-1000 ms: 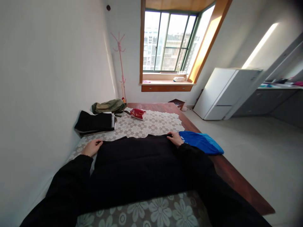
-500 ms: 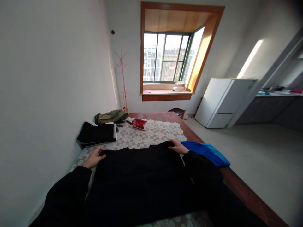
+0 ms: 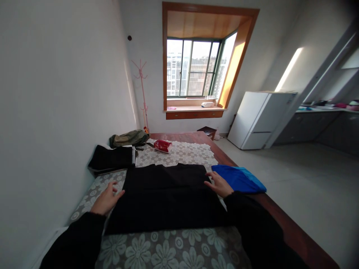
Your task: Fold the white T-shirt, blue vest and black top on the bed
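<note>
A black garment [image 3: 168, 200], perhaps a shirt, lies spread flat on a table with a flowered cloth [image 3: 165, 248]. At the garment's left edge is my left hand [image 3: 108, 198], its thumb and fingers apart and nothing between them. My right hand [image 3: 220, 184] is beside the upper right edge, fingers spread, close to the fabric; whether the fingertips touch it I cannot tell. A folded blue cloth item [image 3: 238, 178] rests just beyond my right hand. Further up on the left sits a folded black item [image 3: 112, 158].
Near the far end lie a red packet [image 3: 162, 146] and an olive-green bag [image 3: 129, 138]. The wooden table edge [image 3: 280, 220] runs along the right, with floor beyond. A white wall [image 3: 56, 112] borders the left side. A white fridge [image 3: 258, 121] stands back right.
Both hands have let go of the garment's upper corners and drawn back toward me. The garment now lies flatter and further away, showing more flowered cloth in front.
</note>
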### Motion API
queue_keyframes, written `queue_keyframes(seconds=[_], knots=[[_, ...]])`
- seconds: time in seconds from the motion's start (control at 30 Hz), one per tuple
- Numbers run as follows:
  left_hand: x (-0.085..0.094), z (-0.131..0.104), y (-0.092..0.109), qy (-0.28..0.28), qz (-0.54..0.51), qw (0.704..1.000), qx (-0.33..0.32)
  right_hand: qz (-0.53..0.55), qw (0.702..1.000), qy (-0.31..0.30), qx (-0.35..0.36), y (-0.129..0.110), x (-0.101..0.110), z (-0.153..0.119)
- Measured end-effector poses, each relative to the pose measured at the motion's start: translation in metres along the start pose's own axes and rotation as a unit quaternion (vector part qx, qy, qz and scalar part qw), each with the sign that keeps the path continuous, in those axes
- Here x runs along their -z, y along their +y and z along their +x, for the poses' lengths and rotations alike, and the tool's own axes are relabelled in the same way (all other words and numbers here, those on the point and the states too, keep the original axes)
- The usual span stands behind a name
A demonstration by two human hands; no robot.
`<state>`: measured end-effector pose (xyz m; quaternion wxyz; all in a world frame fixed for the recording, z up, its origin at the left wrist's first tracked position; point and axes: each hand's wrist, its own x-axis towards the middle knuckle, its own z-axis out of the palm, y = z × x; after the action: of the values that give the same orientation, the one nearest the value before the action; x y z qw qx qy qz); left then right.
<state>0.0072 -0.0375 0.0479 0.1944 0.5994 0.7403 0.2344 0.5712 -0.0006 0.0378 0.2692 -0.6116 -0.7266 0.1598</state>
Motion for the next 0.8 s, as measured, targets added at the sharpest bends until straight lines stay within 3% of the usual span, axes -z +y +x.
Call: queue_keyframes(seconds=[0.07, 0.13, 0.23, 0.33, 0.47, 0.6, 0.67, 0.8], knots=[[0.004, -0.047, -0.017, -0.032, 0.016, 0.999, 0.028, -0.019, 1.000, -0.023, -0.011, 0.008, 0.003, -0.054], [0.005, -0.085, -0.030, -0.056, 0.013, 0.997, 0.044, -0.041, 0.996, -0.031, -0.067, 0.017, 0.004, -0.104], [0.000, -0.117, -0.036, -0.055, -0.011, 0.997, 0.051, -0.046, 0.990, -0.052, -0.125, 0.024, 0.001, -0.149], [-0.008, -0.126, -0.033, -0.059, -0.038, 0.993, 0.095, -0.028, 0.990, -0.050, -0.128, 0.020, -0.002, -0.158], [-0.013, -0.128, -0.021, -0.111, -0.155, 0.965, 0.180, 0.074, 0.989, 0.017, -0.127, 0.009, -0.007, -0.150], [-0.014, -0.130, -0.007, -0.072, -0.231, 0.958, 0.156, 0.296, 0.934, 0.011, -0.201, 0.004, -0.013, -0.146], [-0.013, -0.132, -0.005, -0.037, -0.236, 0.959, 0.150, 0.356, 0.906, 0.031, -0.229, 0.003, -0.013, -0.147], [-0.013, -0.154, -0.016, 0.001, -0.229, 0.959, 0.165, 0.420, 0.873, 0.107, -0.221, 0.006, -0.008, -0.164]])
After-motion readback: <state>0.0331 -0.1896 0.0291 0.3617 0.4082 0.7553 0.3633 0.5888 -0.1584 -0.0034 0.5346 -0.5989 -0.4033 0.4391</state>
